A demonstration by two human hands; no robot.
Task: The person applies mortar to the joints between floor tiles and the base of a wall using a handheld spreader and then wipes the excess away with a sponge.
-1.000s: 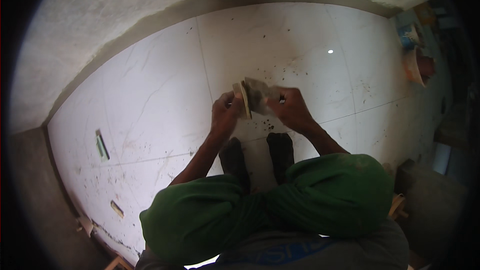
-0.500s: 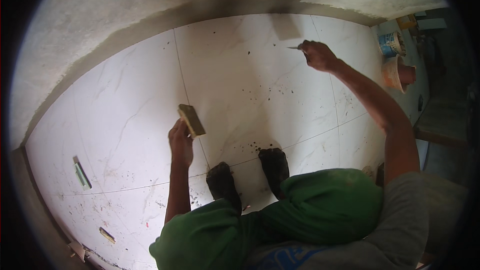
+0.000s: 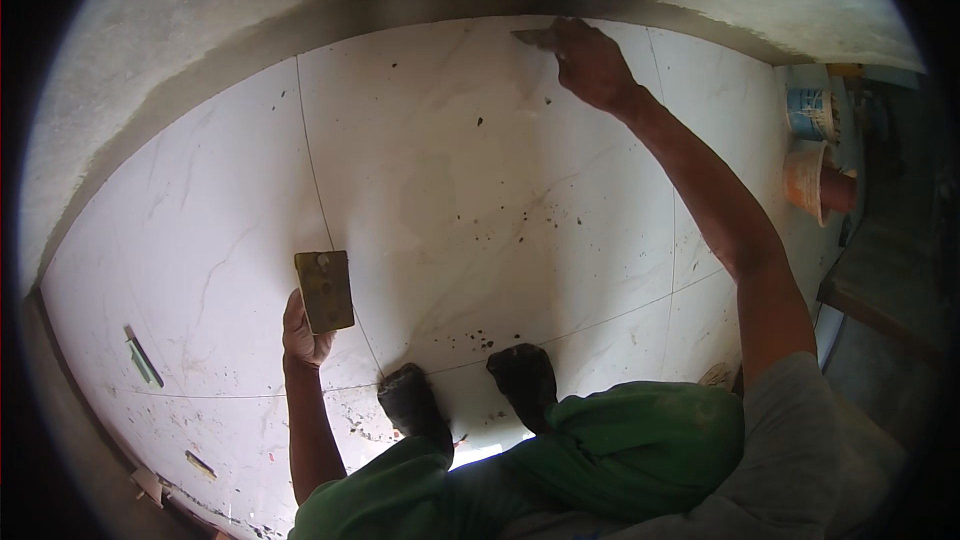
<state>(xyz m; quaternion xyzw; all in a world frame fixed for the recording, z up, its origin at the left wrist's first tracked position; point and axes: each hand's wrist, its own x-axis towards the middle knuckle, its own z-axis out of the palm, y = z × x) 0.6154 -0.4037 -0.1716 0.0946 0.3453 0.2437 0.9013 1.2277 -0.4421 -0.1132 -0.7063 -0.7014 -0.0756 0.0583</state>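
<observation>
My left hand [image 3: 303, 340] is closed on a flat, rectangular, yellow-brown block [image 3: 326, 292] with small pale and dark spots on its face. It is held up over the floor, its broad face turned up. At the far side, my right hand [image 3: 597, 65] grips a putty knife [image 3: 535, 38], its thin blade pointing left. The blade is close to the line where the white marbled floor tiles [image 3: 430, 160] meet the wall's damp-looking dark band [image 3: 440, 2]; whether it touches cannot be made out. The knife's handle is hidden in my fingers.
Dark crumbs [image 3: 522, 225] are scattered over the tiles. A blue-labelled bucket [image 3: 812, 115] and an orange-brown bucket [image 3: 808, 180] stand at the right. A green strip-like tool [image 3: 143, 356] and a small stick-like piece [image 3: 200, 465] lie at the left. My dark-covered feet [image 3: 522, 380] are on the floor.
My right hand has carried the putty knife farther away, up to the wall's base. My left hand has come lower and left, and the block has turned to show its broad face.
</observation>
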